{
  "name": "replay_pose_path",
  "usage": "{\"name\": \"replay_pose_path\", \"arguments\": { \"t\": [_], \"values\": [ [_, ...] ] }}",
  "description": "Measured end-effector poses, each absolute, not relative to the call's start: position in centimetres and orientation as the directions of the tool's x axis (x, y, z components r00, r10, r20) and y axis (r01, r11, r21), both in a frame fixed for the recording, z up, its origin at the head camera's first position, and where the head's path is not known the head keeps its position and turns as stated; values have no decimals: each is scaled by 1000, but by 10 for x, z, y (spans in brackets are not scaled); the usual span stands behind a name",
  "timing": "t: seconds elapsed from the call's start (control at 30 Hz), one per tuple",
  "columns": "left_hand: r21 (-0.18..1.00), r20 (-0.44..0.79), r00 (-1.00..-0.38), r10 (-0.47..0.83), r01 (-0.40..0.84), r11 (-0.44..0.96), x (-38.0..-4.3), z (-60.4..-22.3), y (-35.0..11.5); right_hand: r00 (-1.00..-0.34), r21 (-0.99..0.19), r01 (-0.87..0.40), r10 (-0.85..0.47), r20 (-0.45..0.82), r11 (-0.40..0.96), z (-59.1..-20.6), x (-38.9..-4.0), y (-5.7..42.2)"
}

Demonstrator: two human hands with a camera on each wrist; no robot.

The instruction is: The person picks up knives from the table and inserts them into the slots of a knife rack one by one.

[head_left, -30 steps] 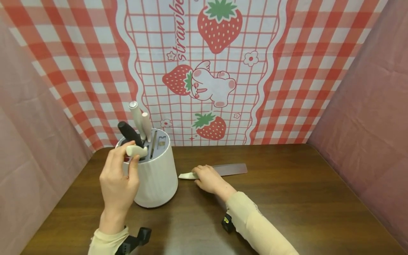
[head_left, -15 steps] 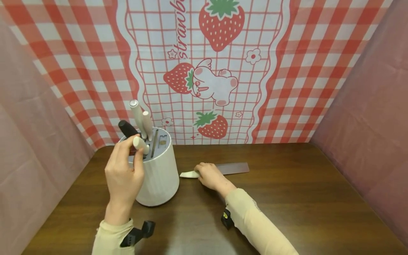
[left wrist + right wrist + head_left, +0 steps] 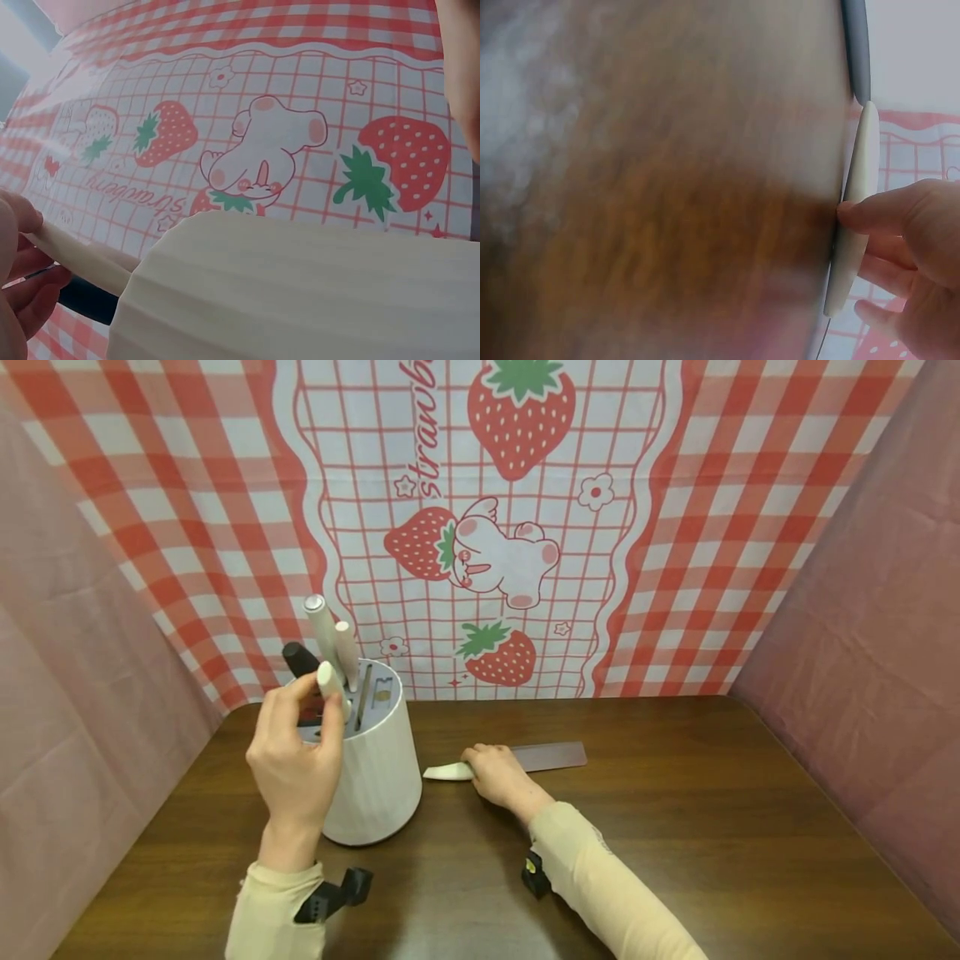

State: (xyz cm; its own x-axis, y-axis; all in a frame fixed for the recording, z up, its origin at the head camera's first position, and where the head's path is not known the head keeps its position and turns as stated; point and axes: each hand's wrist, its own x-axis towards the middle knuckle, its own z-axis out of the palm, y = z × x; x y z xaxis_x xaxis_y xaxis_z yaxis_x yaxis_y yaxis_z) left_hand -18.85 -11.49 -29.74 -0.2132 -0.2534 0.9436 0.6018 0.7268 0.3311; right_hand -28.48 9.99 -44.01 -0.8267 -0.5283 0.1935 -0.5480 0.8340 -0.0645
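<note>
At the left of the head view stands a white ribbed knife block (image 3: 375, 785) with a grey slotted top. My left hand (image 3: 296, 760) pinches a white handle (image 3: 330, 680) that stands nearly upright in the block; whatever is below it is hidden inside. The left wrist view shows thumb and fingers on this white handle (image 3: 86, 259). To the right of the block, a kitchen knife (image 3: 551, 756) with a broad square-ended blade lies flat on the table. My right hand (image 3: 502, 774) grips it where handle and blade meet, its white handle (image 3: 864, 150) pointing toward the block.
Two more white handles (image 3: 346, 652) and a black handle (image 3: 298, 657) rise from the block beside my left fingers. The brown wooden table (image 3: 675, 827) ends at a checked strawberry cloth (image 3: 660, 610) behind, with pink cloth (image 3: 840, 635) at the sides.
My left hand has shifted slightly right, and the white handle in it has turned from tilted to nearly upright in the block. My right hand stays on the kitchen knife.
</note>
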Motion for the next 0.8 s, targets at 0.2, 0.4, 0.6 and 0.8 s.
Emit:
{"name": "replay_pose_path", "arguments": {
  "t": [0.2, 0.4, 0.6, 0.8],
  "values": [
    [345, 938, -206, -279, 629, 696, -190, -296, -114, -846, -49, -512, -494, 200, 857, -438, -281, 98],
    [355, 933, -202, -297, 640, 682, -190, -296, -113, -877, -27, -465, -456, 154, 885, -437, -278, 96],
    [362, 931, -206, -302, 636, 681, -191, -298, -112, -879, 3, -462, -458, 135, 887, -434, -274, 96],
    [363, 931, -219, -291, 635, 682, -192, -298, -112, -869, 15, -479, -476, 131, 878, -432, -272, 98]
  ]
}}
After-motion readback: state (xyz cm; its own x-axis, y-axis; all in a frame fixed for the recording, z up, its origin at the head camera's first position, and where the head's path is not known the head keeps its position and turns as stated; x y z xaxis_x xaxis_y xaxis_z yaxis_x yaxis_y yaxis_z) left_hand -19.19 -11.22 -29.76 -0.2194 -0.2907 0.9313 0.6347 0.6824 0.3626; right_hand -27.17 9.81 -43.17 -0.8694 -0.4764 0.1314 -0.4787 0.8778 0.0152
